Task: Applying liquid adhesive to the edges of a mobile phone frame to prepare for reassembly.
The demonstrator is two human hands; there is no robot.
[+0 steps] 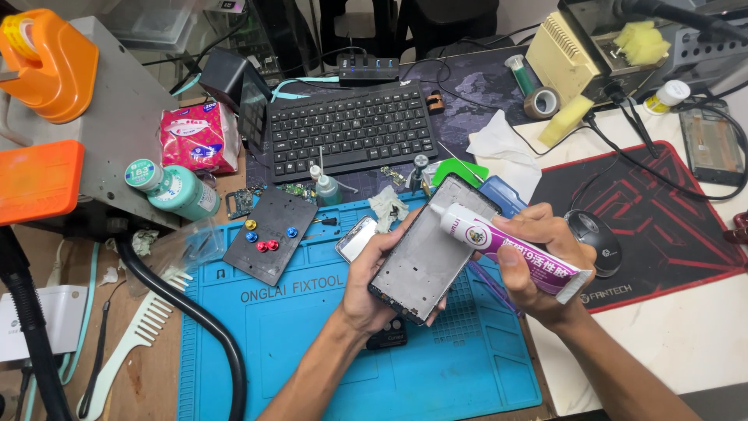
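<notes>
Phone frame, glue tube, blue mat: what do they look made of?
Phone frame in the left hand: likely metal, dull grey inner plate with smudges; dark rim could be plastic.
Glue tube in the right hand: soft plastic or laminate, glossy white and purple, flat crimped end, white nozzle.
Blue mat: probably silicone rubber, matte, with moulded trays and raised lettering.

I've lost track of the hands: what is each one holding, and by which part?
The left hand grips the phone frame by its lower end and side edges. The right hand holds the glue tube around its rear half, near the flat crimped end.
</notes>
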